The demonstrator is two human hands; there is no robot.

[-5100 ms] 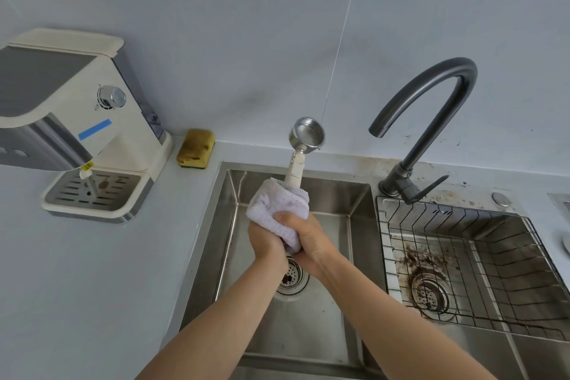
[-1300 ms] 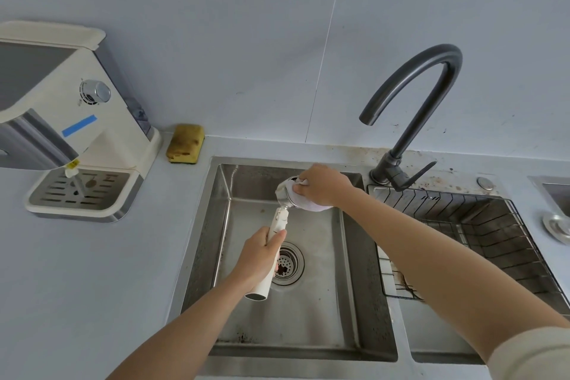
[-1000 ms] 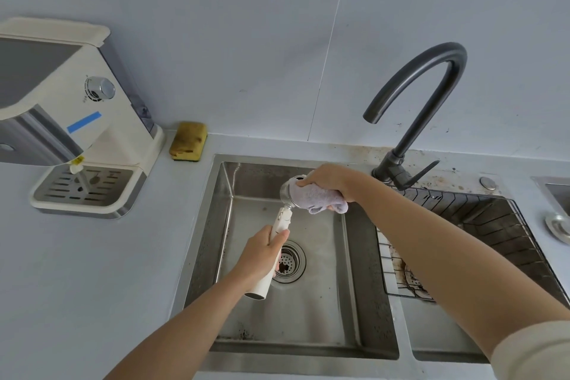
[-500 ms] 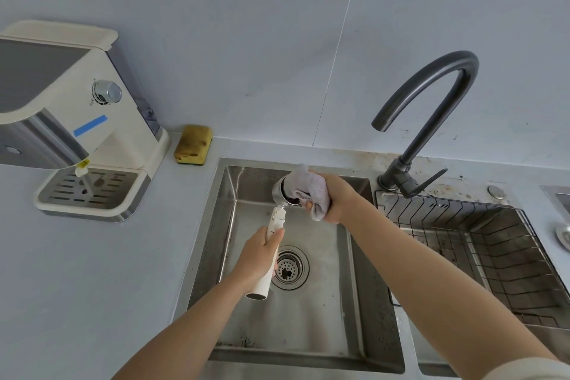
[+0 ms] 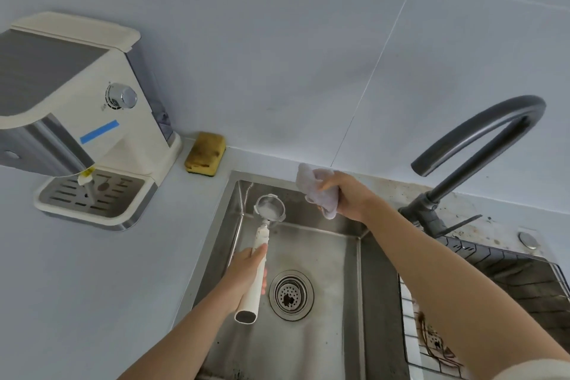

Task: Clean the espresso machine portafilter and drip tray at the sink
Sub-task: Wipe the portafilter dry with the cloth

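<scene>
My left hand (image 5: 246,274) grips the white handle of the portafilter (image 5: 262,244) over the left sink basin (image 5: 320,348). Its steel basket (image 5: 270,208) faces up, uncovered. My right hand (image 5: 348,197) holds a crumpled pale cloth (image 5: 316,187) to the right of the basket, clear of it, near the basin's back rim. The drip tray (image 5: 92,197) with its slotted steel grate sits in the base of the cream espresso machine (image 5: 74,108) on the counter at the left.
A yellow sponge (image 5: 205,154) lies against the wall between machine and sink. A dark gooseneck tap (image 5: 481,148) arches at the right. The right basin holds a wire rack (image 5: 499,281) and shows brown grounds (image 5: 431,336). A round drain (image 5: 291,295) sits in the left basin.
My right hand has lifted the cloth off the portafilter basket and drawn it to the right. The basket now shows open. My left hand keeps its grip on the handle.
</scene>
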